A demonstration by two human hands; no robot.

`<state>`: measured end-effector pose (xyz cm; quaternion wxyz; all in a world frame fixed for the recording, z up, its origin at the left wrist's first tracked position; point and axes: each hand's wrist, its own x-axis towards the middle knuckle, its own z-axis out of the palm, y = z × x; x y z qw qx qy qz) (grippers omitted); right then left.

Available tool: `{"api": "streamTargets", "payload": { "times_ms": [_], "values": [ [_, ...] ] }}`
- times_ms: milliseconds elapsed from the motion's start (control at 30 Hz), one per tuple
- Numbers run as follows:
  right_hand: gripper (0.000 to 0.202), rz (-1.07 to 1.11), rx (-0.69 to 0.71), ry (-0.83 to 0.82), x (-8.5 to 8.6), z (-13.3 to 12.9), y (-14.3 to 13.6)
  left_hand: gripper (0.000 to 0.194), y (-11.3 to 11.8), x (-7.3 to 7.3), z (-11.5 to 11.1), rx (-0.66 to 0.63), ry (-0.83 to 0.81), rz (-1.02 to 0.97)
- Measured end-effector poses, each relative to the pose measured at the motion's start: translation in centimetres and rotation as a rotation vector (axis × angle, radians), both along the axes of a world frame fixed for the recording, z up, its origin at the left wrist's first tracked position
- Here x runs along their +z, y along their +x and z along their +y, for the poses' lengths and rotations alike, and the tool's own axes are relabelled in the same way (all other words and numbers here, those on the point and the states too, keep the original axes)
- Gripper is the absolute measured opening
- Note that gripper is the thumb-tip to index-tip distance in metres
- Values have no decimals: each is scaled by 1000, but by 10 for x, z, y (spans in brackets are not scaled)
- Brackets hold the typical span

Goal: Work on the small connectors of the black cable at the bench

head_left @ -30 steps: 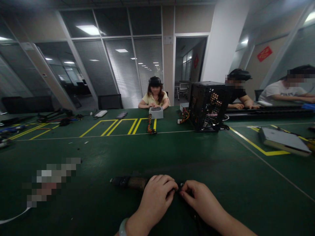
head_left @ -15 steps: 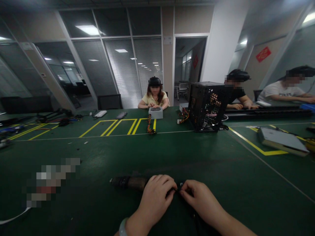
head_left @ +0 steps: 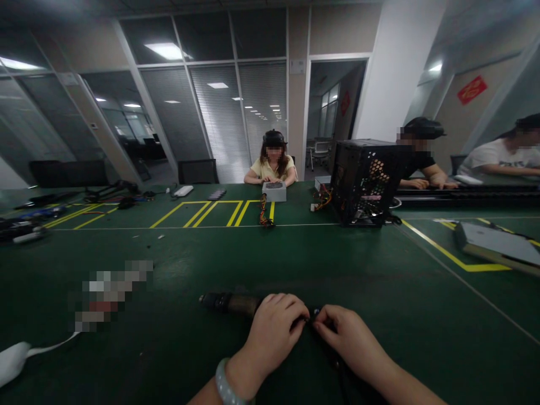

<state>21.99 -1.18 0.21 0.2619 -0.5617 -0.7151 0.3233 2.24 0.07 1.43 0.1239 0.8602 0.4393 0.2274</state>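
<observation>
My left hand (head_left: 278,329) lies over the right part of a dark cylindrical tool (head_left: 236,304) on the green table, its thumb and fingers pinched together. Close beside it, my right hand (head_left: 352,337) is also pinched, with thumb and forefinger pressed together. Between the fingertips is a small dark piece with a pale spot (head_left: 316,311), too small to make out. A dark cable or strap (head_left: 335,363) runs down from there below my right hand. What each hand grips is hidden by the fingers.
The green table (head_left: 189,253) has yellow tape outlines. Beyond stand a black computer case (head_left: 367,183) and a grey power supply (head_left: 274,192) under a person's hands. A flat grey box (head_left: 498,242) lies right, a blurred-out object (head_left: 109,292) left. Two more people sit at the right.
The view has turned slightly left, so everything appears shifted right. My hands keep nearly the same pinched pose, and a white object has come into view at the lower left.
</observation>
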Motion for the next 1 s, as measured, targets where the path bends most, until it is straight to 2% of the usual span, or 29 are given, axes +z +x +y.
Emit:
{"api": "streamTargets", "payload": {
  "times_ms": [167,433,767,1000],
  "values": [
    [13,-9,24,-12,-4,3,1,18,-1,-3,1,36,-12,-8],
    [16,-17,47,-30,-7,2,3,11,-4,-1,-1,-12,32,-2],
    [18,-40,58,-32,-5,3,2,18,-4,-4,-2,11,74,9],
    [19,-46,59,-27,-5,2,3,8,-6,-4,-2,-29,89,20]
  ]
}}
